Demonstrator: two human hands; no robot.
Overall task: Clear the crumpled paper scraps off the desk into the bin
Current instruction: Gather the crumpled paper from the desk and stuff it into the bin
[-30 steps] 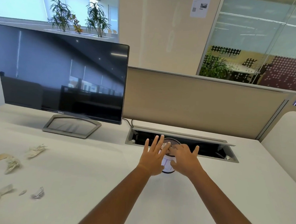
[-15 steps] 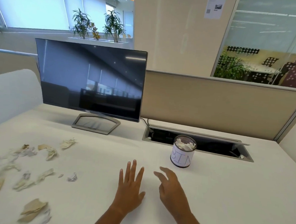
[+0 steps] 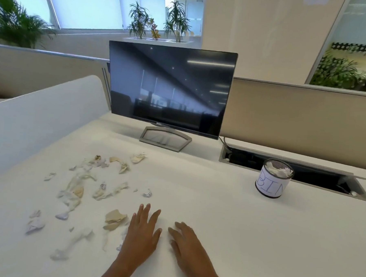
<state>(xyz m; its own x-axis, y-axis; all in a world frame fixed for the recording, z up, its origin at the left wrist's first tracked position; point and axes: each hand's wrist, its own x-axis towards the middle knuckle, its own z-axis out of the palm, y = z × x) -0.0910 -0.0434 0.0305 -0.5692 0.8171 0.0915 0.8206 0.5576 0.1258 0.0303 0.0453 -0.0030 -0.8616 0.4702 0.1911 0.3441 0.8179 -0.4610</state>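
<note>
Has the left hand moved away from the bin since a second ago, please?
Yes. The left hand has drawn back from the bin toward the person and leftward, now lying open beside the paper scraps.

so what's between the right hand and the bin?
Nothing: in the head view, bare desk runs from the right hand to the bin.

Crumpled white and tan paper scraps point(image 3: 94, 188) lie scattered at 9–10 o'clock on the table point(image 3: 236, 236); upright mesh bin point(image 3: 273, 181), labelled "BIN", at 2 o'clock, holding white scraps.
</note>
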